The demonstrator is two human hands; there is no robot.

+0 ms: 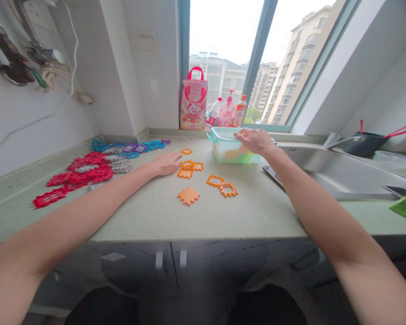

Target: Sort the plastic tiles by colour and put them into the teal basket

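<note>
My left hand (169, 163) lies low on the counter with its fingers stretched out. Its fingertips are beside a loose group of orange interlocking tiles (186, 173), and whether they touch one is unclear. Above the near rim of a mint-green plastic box (219, 153), my right hand (254, 139) is bent downward, fingers apart and partly hidden. Orange and green pieces show through the box wall. Closer to me lie a solid orange tile (188, 196) and an orange frame tile (228, 190).
Red tiles (88, 171), grey tiles (120, 164) and blue tiles (154, 145) are heaped along the left wall. A steel sink (325, 174) is on the right, with a phone (272, 175) at its edge. A pink bag (194, 104) and bottles (227, 110) stand by the window.
</note>
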